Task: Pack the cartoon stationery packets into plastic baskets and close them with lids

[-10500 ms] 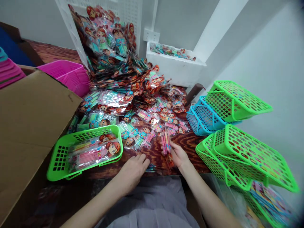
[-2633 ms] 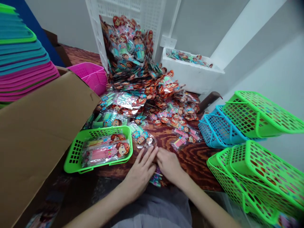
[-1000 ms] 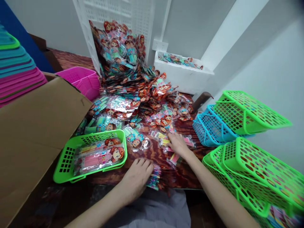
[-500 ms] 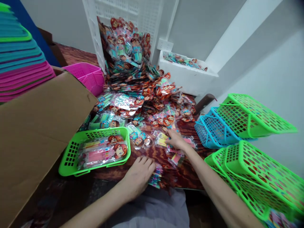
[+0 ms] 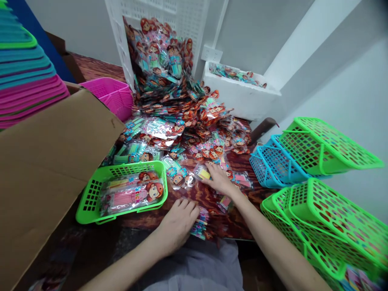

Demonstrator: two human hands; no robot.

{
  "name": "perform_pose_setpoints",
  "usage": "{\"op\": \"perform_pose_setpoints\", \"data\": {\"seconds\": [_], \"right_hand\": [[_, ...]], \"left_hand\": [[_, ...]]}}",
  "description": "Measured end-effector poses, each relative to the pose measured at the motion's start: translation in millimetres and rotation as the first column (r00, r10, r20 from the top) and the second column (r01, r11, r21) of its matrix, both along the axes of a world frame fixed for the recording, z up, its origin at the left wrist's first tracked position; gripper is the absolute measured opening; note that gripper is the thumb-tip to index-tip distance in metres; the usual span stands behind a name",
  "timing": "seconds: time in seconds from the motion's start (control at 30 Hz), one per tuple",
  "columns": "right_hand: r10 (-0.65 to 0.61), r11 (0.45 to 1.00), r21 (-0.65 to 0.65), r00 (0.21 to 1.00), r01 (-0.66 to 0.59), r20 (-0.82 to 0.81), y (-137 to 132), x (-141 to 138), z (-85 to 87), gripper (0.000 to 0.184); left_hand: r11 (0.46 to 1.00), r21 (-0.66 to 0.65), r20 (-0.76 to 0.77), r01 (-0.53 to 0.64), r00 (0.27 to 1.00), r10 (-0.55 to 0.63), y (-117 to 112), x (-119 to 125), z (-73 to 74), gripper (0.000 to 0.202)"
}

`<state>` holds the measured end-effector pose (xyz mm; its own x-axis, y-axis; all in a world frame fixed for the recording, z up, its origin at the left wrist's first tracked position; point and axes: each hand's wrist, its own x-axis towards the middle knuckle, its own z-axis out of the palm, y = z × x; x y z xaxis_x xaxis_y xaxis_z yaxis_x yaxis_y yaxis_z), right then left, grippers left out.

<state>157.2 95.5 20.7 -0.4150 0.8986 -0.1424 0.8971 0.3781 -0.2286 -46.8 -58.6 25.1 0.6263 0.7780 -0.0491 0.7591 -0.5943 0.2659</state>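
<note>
My left hand (image 5: 178, 221) is closed around the left end of a stack of flat plastic packets (image 5: 200, 224) at the table's near edge. Its fingertips are partly hidden behind the hand's back. Farther off, my right hand (image 5: 220, 180) reaches over a yellow packet (image 5: 203, 173) lying on the table, thumb and fingers apart on either side of its near end. Pink packets (image 5: 242, 178) lie just right of that hand. To the left, a green basket (image 5: 121, 171) holds several clear packets with a red-haired cartoon figure (image 5: 154, 191).
A large heap of packets (image 5: 169, 101) spills from a white crate (image 5: 117, 40) at the back. A white foam box (image 5: 239, 91) stands behind. Green baskets (image 5: 330, 214) and blue baskets (image 5: 273, 161) are stacked right. A cardboard box (image 5: 57, 161) and stacked baskets (image 5: 27, 76) rise at left.
My right hand has shifted slightly left over the yellow packet, its fingers spreading, and now covers more of it. My left hand keeps its place on the stack.
</note>
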Motion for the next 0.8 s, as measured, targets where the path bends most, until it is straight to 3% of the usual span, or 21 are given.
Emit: {"op": "perform_pose_setpoints", "data": {"seconds": [0.1, 0.3, 0.5, 0.67, 0.8], "right_hand": [[-0.072, 0.996, -0.045, 0.991, 0.078, 0.111, 5, -4, -1.6, 0.067], [-0.103, 0.989, -0.085, 0.973, 0.122, 0.205, 16, -13, 12.6, 0.043], [-0.074, 0.987, -0.121, 0.971, 0.104, 0.228, -2, -24, 23.8, 0.022], [-0.081, 0.991, -0.085, 0.979, 0.099, 0.189, -14, -16, 14.1, 0.034], [-0.092, 0.993, -0.066, 0.992, 0.097, 0.087, -7, -6, 3.7, 0.043]], "left_hand": [[1.000, 0.006, 0.005, 0.006, 1.000, -0.006, -1, 0, 0.0, 0.043], [1.000, 0.002, 0.009, -0.005, 1.000, 0.005, -1, 1, 0.6, 0.045], [1.000, 0.015, 0.037, 0.005, 0.999, -0.006, -3, -1, 0.7, 0.045], [1.000, 0.001, 0.037, 0.008, 0.999, -0.008, -3, -2, 0.5, 0.046], [1.000, -0.015, 0.030, 0.007, 1.000, -0.007, -2, -2, 3.0, 0.045]]}}
